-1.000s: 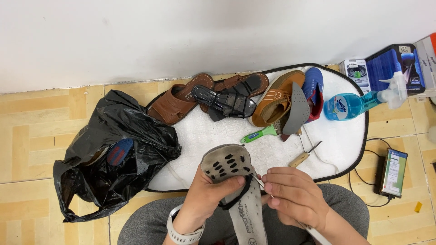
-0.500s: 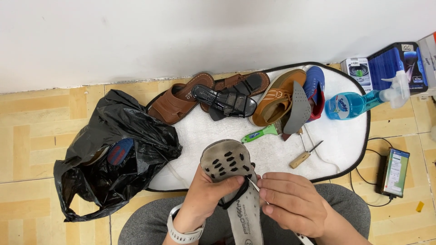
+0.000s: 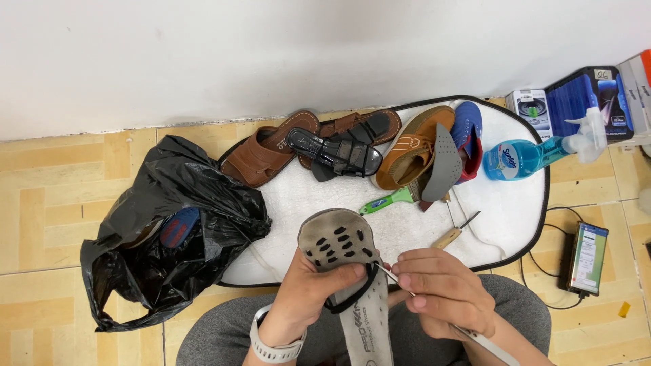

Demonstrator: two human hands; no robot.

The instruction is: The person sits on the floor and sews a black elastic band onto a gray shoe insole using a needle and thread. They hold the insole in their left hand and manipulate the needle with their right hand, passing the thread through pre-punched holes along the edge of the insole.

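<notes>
My left hand (image 3: pixel 308 298) grips a worn grey sandal (image 3: pixel 346 271) by its side, sole up, toe pointing away from me, a black strap looping under my thumb. My right hand (image 3: pixel 441 291) pinches a thin needle-like tool with white thread against the sandal's right edge, at the strap. A white watch sits on my left wrist. Both hands are over my lap, at the near edge of a white oval mat (image 3: pixel 508 210).
On the mat lie brown sandals (image 3: pixel 261 156), a black sandal (image 3: pixel 336 152), a tan shoe (image 3: pixel 413 146), a blue shoe (image 3: pixel 468 132), a green-handled brush (image 3: pixel 386 200), a wooden-handled awl (image 3: pixel 454 234) and a blue spray bottle (image 3: pixel 536 152). A black bag (image 3: pixel 169 230) sits left; boxes and a small device (image 3: pixel 586 257) right.
My right hand has shifted slightly left and up along the sandal's edge; the sandal has tilted a little. Nothing else moved.
</notes>
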